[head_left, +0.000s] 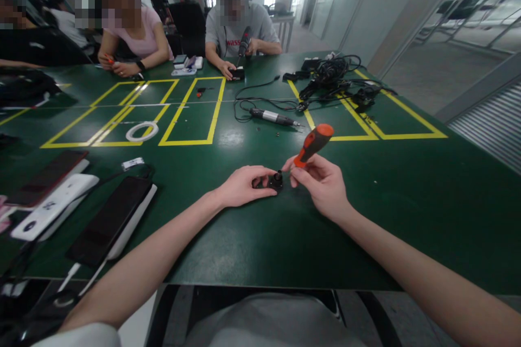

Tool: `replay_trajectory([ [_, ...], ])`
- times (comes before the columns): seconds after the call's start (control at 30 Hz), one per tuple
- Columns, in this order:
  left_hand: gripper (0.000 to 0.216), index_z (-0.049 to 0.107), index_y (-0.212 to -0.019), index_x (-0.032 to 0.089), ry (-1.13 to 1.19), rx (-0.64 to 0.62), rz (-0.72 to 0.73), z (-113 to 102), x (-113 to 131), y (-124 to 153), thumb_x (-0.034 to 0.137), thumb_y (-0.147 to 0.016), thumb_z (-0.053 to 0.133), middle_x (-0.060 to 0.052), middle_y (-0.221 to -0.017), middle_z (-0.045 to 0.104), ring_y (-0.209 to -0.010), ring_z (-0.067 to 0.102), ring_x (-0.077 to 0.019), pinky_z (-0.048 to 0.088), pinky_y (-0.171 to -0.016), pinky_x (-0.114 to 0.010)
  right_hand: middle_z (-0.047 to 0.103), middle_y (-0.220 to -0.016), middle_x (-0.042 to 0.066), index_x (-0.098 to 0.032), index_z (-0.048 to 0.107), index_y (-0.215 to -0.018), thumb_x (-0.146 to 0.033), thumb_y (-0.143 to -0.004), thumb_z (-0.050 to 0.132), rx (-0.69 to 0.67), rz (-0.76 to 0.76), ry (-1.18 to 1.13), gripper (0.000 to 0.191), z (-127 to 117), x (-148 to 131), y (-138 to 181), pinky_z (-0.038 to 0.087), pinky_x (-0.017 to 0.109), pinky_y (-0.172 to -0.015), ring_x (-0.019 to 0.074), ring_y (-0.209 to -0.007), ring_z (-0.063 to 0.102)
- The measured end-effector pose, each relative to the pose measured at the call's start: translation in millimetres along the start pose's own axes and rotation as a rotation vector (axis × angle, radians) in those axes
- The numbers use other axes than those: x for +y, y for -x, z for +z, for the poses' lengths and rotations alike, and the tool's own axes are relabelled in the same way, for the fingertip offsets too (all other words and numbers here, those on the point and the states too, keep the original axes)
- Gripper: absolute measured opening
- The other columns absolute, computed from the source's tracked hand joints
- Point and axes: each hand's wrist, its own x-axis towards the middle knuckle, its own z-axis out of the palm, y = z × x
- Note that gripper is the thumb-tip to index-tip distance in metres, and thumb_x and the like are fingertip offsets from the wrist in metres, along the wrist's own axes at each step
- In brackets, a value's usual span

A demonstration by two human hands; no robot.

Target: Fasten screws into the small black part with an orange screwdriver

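Near the middle of the green table [228,249], my left hand [246,185] grips a small black part [277,181] between thumb and fingers. A short round post stands up from that part. Just to its right, my right hand [323,184] is closed around a screwdriver [312,143] with an orange and dark grey handle. The handle tilts up and to the right. Its shaft and tip are hidden or too small to make out. One finger of my right hand reaches close to the black part; whether it touches cannot be told.
An electric screwdriver [274,117] with a cord lies ahead. Tangled black cables [329,78] sit at the back right. A white ring [142,131] lies left. Phones [112,214] and a white power bank [55,207] are at the left. Opposite, a person [240,27] holds a drill.
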Motion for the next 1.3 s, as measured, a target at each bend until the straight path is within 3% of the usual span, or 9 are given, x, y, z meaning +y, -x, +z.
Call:
replay_trajectory([
  [0.2, 0.041, 0.072, -0.122, 0.018, -0.001, -0.03, -0.03, 1, -2, 0, 0.034, -0.085, 0.08, 0.004, -0.075, 0.06, -0.065, 0.048, -0.01, 0.037, -0.066, -0.024, 0.073, -0.074, 0.002, -0.022, 0.07, -0.095, -0.055, -0.087, 0.078, -0.021, 0.004, -0.057, 0.035, 0, 6, 2, 0.054, 0.031, -0.056, 0.0141, -0.055, 0.06],
  [0.43, 0.043, 0.075, -0.117, 0.017, 0.154, 0.024, -0.016, 1, -6, 1, 0.03, -0.077, 0.084, 0.003, -0.079, 0.06, -0.067, 0.047, -0.0097, 0.039, -0.065, -0.023, 0.073, -0.076, 0.003, -0.021, 0.066, -0.076, -0.049, -0.084, 0.082, 0.038, -0.013, -0.021, 0.034, 0, 4, 1, 0.05, 0.027, -0.052, 0.0111, -0.054, 0.055],
  [0.57, 0.044, 0.076, -0.118, 0.015, 0.364, 0.01, -0.109, -2, -11, 0, 0.028, -0.076, 0.082, 0.001, -0.077, 0.064, -0.066, 0.051, -0.0092, 0.04, -0.064, -0.023, 0.068, -0.068, 0.0, -0.02, 0.071, -0.071, -0.04, -0.077, 0.088, 0.069, -0.014, 0.013, 0.027, 0, 2, 0, 0.047, 0.024, -0.047, 0.0095, -0.051, 0.053],
  [0.7, 0.047, 0.078, -0.113, 0.013, 0.453, 0.011, -0.197, -5, -13, 0, 0.03, -0.07, 0.087, -0.002, -0.077, 0.072, -0.063, 0.054, -0.0092, 0.04, -0.063, -0.024, 0.072, -0.068, 0.001, -0.02, 0.072, -0.079, -0.038, -0.074, 0.09, 0.098, 0.05, 0.015, 0.027, 0, 2, 1, 0.052, 0.026, -0.049, 0.0116, -0.05, 0.059],
  [0.83, 0.046, 0.079, -0.109, 0.012, 0.452, 0.016, -0.213, -6, -9, 0, 0.032, -0.068, 0.089, -0.003, -0.076, 0.074, -0.064, 0.057, -0.0103, 0.039, -0.062, -0.023, 0.077, -0.073, 0.003, -0.02, 0.069, -0.086, -0.045, -0.083, 0.083, 0.028, 0.066, -0.053, 0.029, 0, 2, 1, 0.051, 0.025, -0.046, 0.0122, -0.049, 0.061],
  [0.93, 0.054, 0.076, -0.117, 0.013, 0.456, 0.024, -0.212, -7, -5, 0, 0.037, -0.07, 0.088, -0.001, -0.073, 0.071, -0.063, 0.055, -0.0097, 0.038, -0.061, -0.023, 0.078, -0.077, 0.004, -0.021, 0.069, -0.094, -0.051, -0.089, 0.076, -0.064, 0.053, -0.137, 0.031, 1, 4, 1, 0.051, 0.025, -0.046, 0.0125, -0.051, 0.062],
  [1.07, 0.063, 0.071, -0.127, 0.016, 0.368, 0.034, -0.148, -4, -1, 0, 0.042, -0.072, 0.088, 0.004, -0.072, 0.061, -0.06, 0.044, -0.0077, 0.033, -0.058, -0.022, 0.076, -0.073, 0.002, -0.021, 0.065, -0.091, -0.049, -0.087, 0.08, -0.064, 0.036, -0.147, 0.032, 2, 5, 3, 0.052, 0.026, -0.05, 0.0117, -0.051, 0.06],
  [1.3, 0.039, 0.074, -0.111, 0.019, -0.137, 0.123, 0.07, 7, 2, 2, 0.044, -0.082, 0.083, 0.002, -0.084, 0.056, -0.069, 0.05, -0.0109, 0.04, -0.063, -0.024, 0.076, -0.076, 0.004, -0.021, 0.067, -0.084, -0.056, -0.085, 0.079, -0.031, 0.047, -0.053, 0.037, 1, 3, 2, 0.053, 0.028, -0.051, 0.0118, -0.051, 0.058],
])
